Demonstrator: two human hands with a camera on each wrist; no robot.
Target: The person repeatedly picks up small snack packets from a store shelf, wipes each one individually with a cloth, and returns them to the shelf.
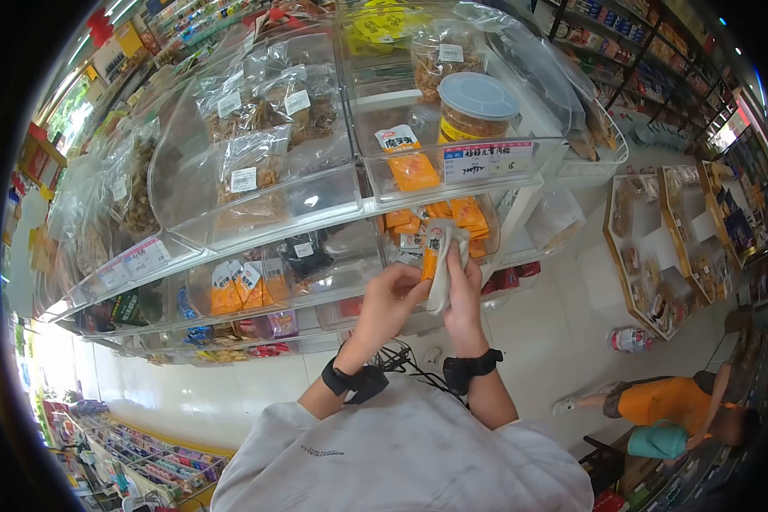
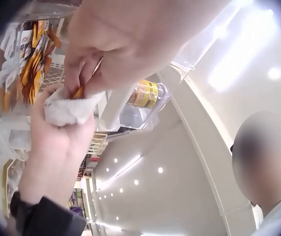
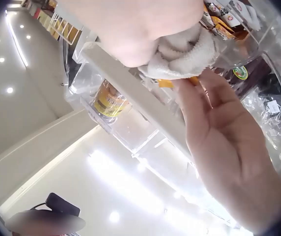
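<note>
Between my two hands, in front of the lower shelf bins, is a small orange snack packet [image 1: 430, 258] with a white top and dark print. My left hand [image 1: 387, 300] pinches the packet near its lower edge with thumb and fingertips. A greyish-white cloth [image 1: 443, 275] lies along the packet's right side, and my right hand [image 1: 464, 294] grips it there, thumb on top. In the left wrist view the cloth [image 2: 69, 111] is bunched in the right palm. An orange strip of the packet [image 3: 166, 83] shows under the cloth in the right wrist view; the rest is hidden.
Just beyond my hands, a clear bin holds similar orange packets [image 1: 469, 218]. Above it are a lidded tub [image 1: 478, 107], another orange packet [image 1: 408, 162] and a price label [image 1: 488, 160]. Bagged dried goods [image 1: 252, 171] fill the left bins. A person in orange [image 1: 666, 405] is at the right.
</note>
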